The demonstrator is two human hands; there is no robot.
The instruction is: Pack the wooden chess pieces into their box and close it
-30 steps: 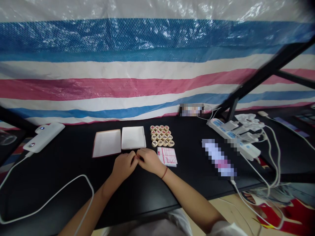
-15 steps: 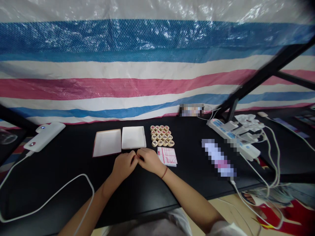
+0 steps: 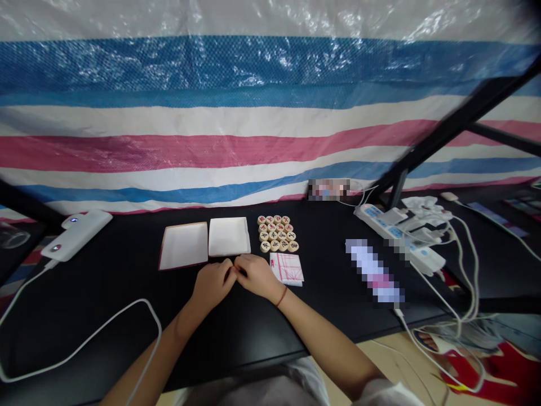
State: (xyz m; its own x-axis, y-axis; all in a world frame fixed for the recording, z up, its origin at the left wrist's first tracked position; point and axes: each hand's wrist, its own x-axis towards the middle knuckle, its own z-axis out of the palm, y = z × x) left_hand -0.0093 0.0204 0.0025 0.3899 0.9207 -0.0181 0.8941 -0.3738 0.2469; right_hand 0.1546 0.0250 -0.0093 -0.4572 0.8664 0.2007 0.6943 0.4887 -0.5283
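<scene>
My left hand (image 3: 214, 283) and my right hand (image 3: 257, 274) rest together on the black table, fingers curled in and knuckles touching. Both are closed, and nothing shows between them. Just beyond them lies an open white box (image 3: 229, 237), with a white-lined box lid (image 3: 184, 246) to its left. Right of the box, round Chinese chess pieces (image 3: 278, 233) stand in neat rows, the back ones with red characters and the front ones with black. A folded paper chessboard (image 3: 287, 268) with red lines lies below the pieces, beside my right hand.
A phone (image 3: 374, 272) charges on the right, near a white power strip (image 3: 399, 239) with plugs and tangled cables. On the left is a white device (image 3: 76, 235), its cable (image 3: 143, 300) looping across the table. Striped plastic sheeting (image 3: 211, 152) hangs behind.
</scene>
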